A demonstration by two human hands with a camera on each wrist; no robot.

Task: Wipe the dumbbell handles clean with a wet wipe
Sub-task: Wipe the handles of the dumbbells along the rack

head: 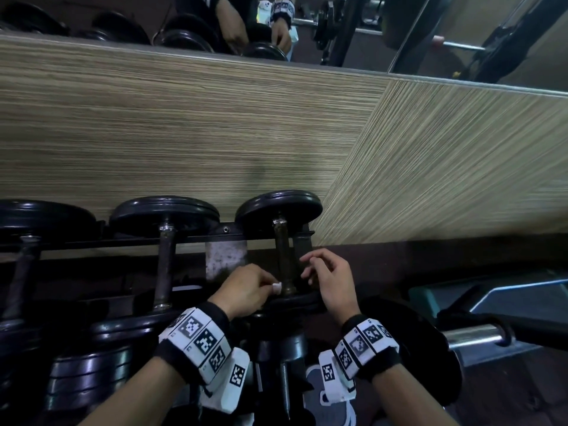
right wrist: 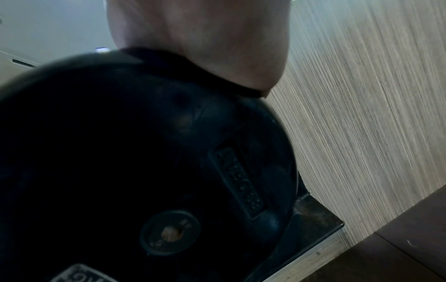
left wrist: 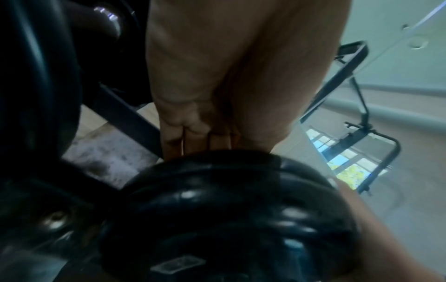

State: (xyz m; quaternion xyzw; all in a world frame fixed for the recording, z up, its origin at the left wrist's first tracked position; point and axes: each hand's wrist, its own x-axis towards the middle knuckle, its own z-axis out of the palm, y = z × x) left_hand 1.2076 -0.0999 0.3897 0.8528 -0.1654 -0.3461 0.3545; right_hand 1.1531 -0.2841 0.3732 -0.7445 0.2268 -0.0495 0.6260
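— So, from the head view, where's the wipe?

— Pinched in the left hand (head: 246,287). A small white wad, the wipe (head: 277,287), shows at the fingers, right against the near end of the handle (head: 285,259) of the end dumbbell on the rack (head: 196,238). The right hand (head: 329,279) hovers just beside the handle on the other side, fingers loosely curled and apart, holding nothing.

— How would you do it well?

— I'd wrap the wipe round the bar instead of dabbing with a wad, then run it from the near plate (head: 295,302) up to the far plate (head: 278,207), twisting as it goes. The free hand could steady the near plate so the dumbbell doesn't roll on the rack.

— Does the left wrist view add anything?

— Not much. The left hand (left wrist: 217,85) reaches past the black plate (left wrist: 229,209), fingers lying together and pointing down behind its rim. The wipe is hidden there, so the pinch itself can't be checked.

— And the right wrist?

— Only the heel of the right hand (right wrist: 205,47) above the plate (right wrist: 144,162). Its fingers are out of sight, so from that view I cannot tell how they lie. The next handle (head: 166,265) over looks untouched, so I'd judge there's plenty left.
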